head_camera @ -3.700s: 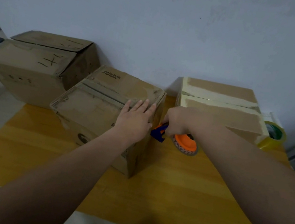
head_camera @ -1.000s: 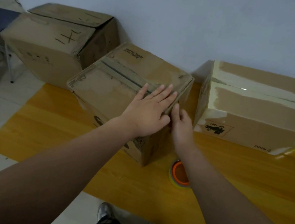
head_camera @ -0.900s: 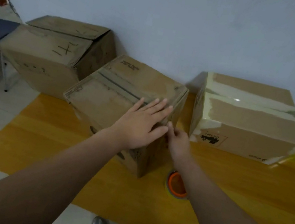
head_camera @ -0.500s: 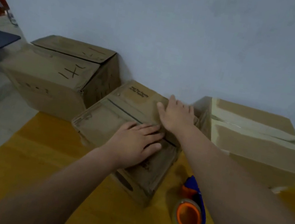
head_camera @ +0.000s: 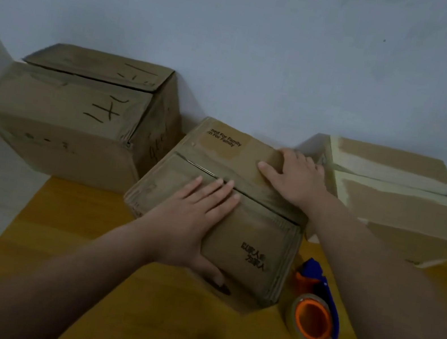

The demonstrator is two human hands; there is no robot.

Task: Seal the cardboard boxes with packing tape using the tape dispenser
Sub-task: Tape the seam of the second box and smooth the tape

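Head view: the middle box (head_camera: 259,237) is set askew on the yellow surface (head_camera: 61,233), its centre seam seen as a dark line. The left grip (head_camera: 191,223) is laid flat on the near flap, fingers straight up to the seam, thumb over the near edge, nothing held. The right grip (head_camera: 295,179) is spread flat and empty on the far flap, just beside the taped box (head_camera: 398,206). The tape dispenser (head_camera: 313,313) is seen lying just right of the box's near corner, bare surface before it.

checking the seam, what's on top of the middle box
Left hand flat on the near flap, right hand on the far flap. Part of the seam is hidden under them.
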